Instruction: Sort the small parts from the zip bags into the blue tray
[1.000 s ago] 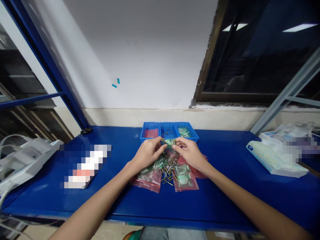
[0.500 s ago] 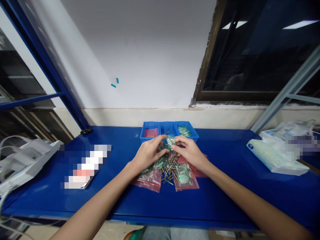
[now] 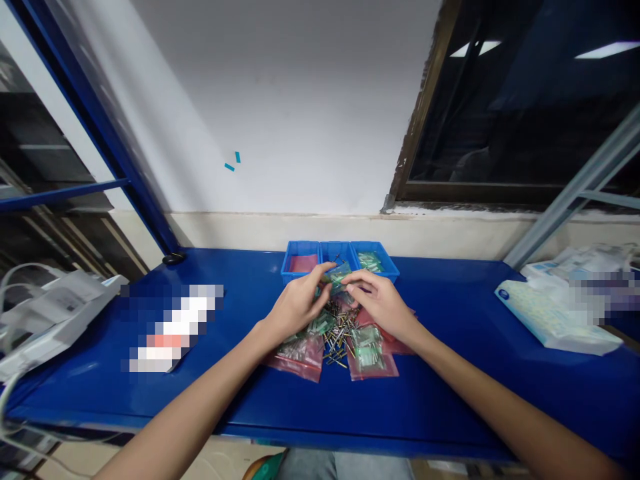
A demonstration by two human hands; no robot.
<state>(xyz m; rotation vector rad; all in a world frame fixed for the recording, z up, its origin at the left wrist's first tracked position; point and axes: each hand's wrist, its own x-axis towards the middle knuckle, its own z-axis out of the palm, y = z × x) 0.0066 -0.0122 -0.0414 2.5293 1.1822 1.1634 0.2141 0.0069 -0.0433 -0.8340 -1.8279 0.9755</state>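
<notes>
Between my two hands is a small clear-green plastic bag [image 3: 339, 275], raised above the table in front of the blue bins. My left hand [image 3: 296, 299] grips the bag's left side with thumb and fingers. On its other side, my right hand [image 3: 381, 300] pinches the edge. Below lies a loose pile of thin metal pins [image 3: 341, 335], some brass-coloured at the ends. A pink zip bag [image 3: 305, 368] flanks the pile on the left. Another pink bag [image 3: 387, 367] lies to the right, with a green-tinted bag of small parts [image 3: 369, 347] on it.
Behind my hands stand three joined blue bins [image 3: 285, 263]: pink bags left, a few pins in the middle, green bags right. A blurred-out flat item [image 3: 175, 333] lies left on the blue table [image 3: 440, 400]. White equipment [image 3: 65, 310] and a tissue-like pack [image 3: 555, 320] flank the sides.
The bag between my hands has tilted and looks flatter. My right fingers have drawn together at its edge, and my left fingers have shifted slightly. The pile looks unchanged.
</notes>
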